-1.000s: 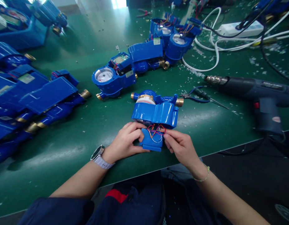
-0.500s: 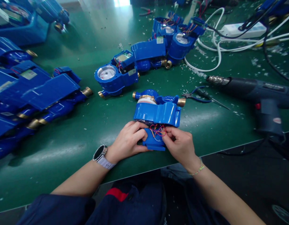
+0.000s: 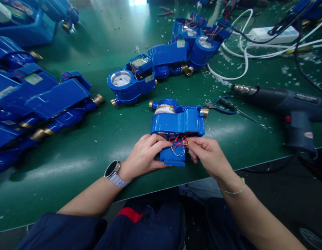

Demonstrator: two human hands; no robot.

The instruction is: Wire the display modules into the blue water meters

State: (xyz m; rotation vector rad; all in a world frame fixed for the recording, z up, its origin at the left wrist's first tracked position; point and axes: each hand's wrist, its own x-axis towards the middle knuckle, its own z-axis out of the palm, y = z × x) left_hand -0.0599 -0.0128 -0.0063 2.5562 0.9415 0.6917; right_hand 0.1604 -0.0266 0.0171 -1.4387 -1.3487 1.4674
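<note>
In front of me a blue water meter (image 3: 176, 123) lies on its side, brass-ended pipe facing away. Thin red, yellow and white wires (image 3: 178, 143) spill from its housing over a small blue cover (image 3: 172, 156) on the near side. My left hand (image 3: 147, 152) is closed around the left edge of that cover, its fingertips at the wires. From the right, my right hand (image 3: 206, 151) pinches the wires between thumb and forefinger, just beside the housing.
Several more blue meters (image 3: 132, 83) stand behind, and a pile of meters (image 3: 56, 100) lies at left. To the right are cutting pliers (image 3: 220, 106), a screwdriver (image 3: 246, 115) and a heat gun (image 3: 288, 104). A white power strip (image 3: 274, 34) with looped cable sits farther back.
My right hand has shifted right and turned, its fingers now at the right side of the wires. My left fingertips have slid slightly inward over the cover.
</note>
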